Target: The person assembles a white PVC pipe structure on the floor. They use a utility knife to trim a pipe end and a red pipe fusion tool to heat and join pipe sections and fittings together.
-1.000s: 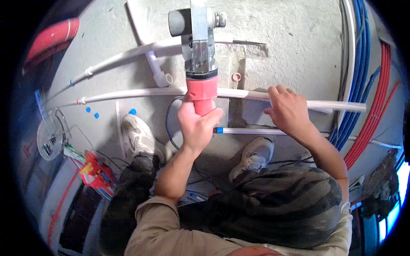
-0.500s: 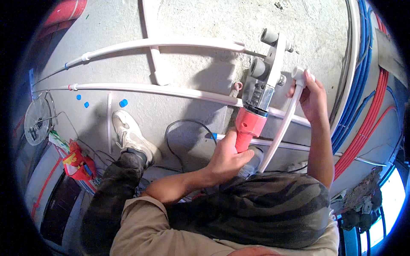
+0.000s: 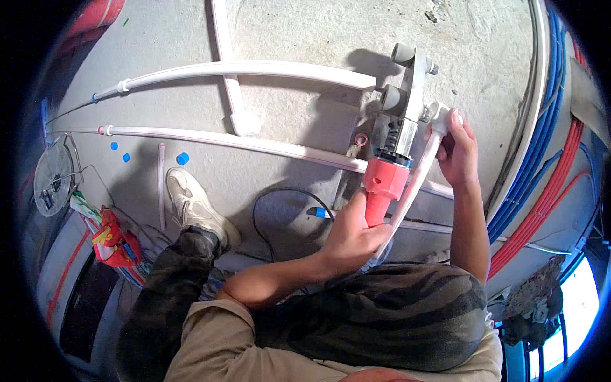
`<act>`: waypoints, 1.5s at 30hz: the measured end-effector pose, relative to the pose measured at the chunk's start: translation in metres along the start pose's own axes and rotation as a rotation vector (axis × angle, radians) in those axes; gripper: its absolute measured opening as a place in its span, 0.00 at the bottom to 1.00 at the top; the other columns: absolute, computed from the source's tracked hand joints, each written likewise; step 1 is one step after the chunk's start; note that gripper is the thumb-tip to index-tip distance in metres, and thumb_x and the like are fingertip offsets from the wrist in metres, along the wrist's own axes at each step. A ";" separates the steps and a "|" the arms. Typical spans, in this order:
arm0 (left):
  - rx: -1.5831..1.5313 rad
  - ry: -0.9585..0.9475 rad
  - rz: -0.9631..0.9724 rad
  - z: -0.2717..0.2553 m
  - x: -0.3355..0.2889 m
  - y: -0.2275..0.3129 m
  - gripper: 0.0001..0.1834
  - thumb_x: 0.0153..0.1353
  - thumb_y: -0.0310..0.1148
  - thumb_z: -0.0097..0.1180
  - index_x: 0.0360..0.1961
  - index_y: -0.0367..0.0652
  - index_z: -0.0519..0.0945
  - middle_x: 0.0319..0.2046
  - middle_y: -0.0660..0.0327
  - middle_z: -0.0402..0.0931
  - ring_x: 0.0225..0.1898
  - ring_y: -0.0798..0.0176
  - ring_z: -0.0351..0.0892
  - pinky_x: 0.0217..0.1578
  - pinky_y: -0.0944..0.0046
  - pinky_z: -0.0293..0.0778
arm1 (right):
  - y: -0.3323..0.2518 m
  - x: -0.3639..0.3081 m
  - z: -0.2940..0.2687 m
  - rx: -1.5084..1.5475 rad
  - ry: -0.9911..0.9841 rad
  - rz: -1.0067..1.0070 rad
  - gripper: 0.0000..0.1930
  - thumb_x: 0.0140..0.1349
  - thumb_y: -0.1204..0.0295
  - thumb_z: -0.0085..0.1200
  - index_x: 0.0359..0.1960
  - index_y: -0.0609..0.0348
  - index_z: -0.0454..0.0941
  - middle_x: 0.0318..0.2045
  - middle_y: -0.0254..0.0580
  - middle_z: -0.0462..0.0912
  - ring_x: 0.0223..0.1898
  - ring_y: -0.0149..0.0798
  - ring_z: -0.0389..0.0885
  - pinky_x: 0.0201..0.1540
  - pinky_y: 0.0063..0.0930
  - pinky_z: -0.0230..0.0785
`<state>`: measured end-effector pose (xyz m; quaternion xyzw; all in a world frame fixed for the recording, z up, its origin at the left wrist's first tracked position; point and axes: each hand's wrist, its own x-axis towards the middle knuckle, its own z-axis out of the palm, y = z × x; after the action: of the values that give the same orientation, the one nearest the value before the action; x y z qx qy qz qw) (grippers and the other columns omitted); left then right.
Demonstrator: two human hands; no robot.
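My left hand (image 3: 351,234) is wrapped round the red handle of a pipe fusion welder (image 3: 387,179). Its grey heating plate points away from me and carries two large dark sockets on the left and smaller heads on the right. With closed fingers, my right hand (image 3: 459,149) grips a white elbow fitting (image 3: 438,113) on the end of a white plastic pipe (image 3: 417,181). The elbow's opening meets the lower small head on the plate's right side; how far it goes on cannot be seen. The pipe slants down past the welder toward my knee.
Long white pipes (image 3: 254,141) lie across the concrete floor. Blue caps (image 3: 183,158) are scattered near my shoe (image 3: 191,197). A black cord (image 3: 256,213) loops below the welder. Blue pipes (image 3: 531,156) and red pipes (image 3: 541,207) run along the right. A fan (image 3: 53,178) stands far left.
My right hand has brought the elbow left and slightly down against the small head of the welder. The welder has shifted a little right in my left hand.
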<state>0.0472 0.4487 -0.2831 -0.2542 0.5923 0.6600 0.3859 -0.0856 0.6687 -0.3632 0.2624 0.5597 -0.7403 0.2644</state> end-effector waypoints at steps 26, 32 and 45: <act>-0.071 0.044 -0.011 -0.014 0.022 0.005 0.26 0.60 0.25 0.63 0.58 0.36 0.71 0.31 0.64 0.75 0.24 0.72 0.74 0.26 0.66 0.73 | -0.007 0.016 0.000 -0.066 -0.219 0.080 0.25 0.72 0.58 0.58 0.60 0.65 0.73 0.33 0.49 0.86 0.19 0.25 0.73 0.20 0.16 0.64; -0.100 0.035 -0.087 -0.023 0.031 0.001 0.22 0.54 0.26 0.61 0.51 0.33 0.73 0.32 0.52 0.77 0.28 0.60 0.80 0.29 0.57 0.77 | -0.009 0.028 -0.002 -0.113 -0.260 0.129 0.27 0.72 0.57 0.60 0.60 0.67 0.70 0.36 0.51 0.86 0.20 0.25 0.75 0.21 0.17 0.67; -0.021 0.084 -0.002 -0.017 0.037 -0.017 0.25 0.52 0.29 0.59 0.53 0.34 0.73 0.29 0.52 0.77 0.29 0.54 0.79 0.35 0.54 0.77 | -0.020 0.029 0.005 -0.230 -0.316 0.178 0.25 0.72 0.53 0.60 0.55 0.62 0.71 0.31 0.42 0.84 0.17 0.22 0.69 0.18 0.16 0.58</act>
<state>0.0374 0.4394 -0.3252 -0.2864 0.6007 0.6545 0.3589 -0.1209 0.6656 -0.3678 0.1593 0.5667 -0.6772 0.4415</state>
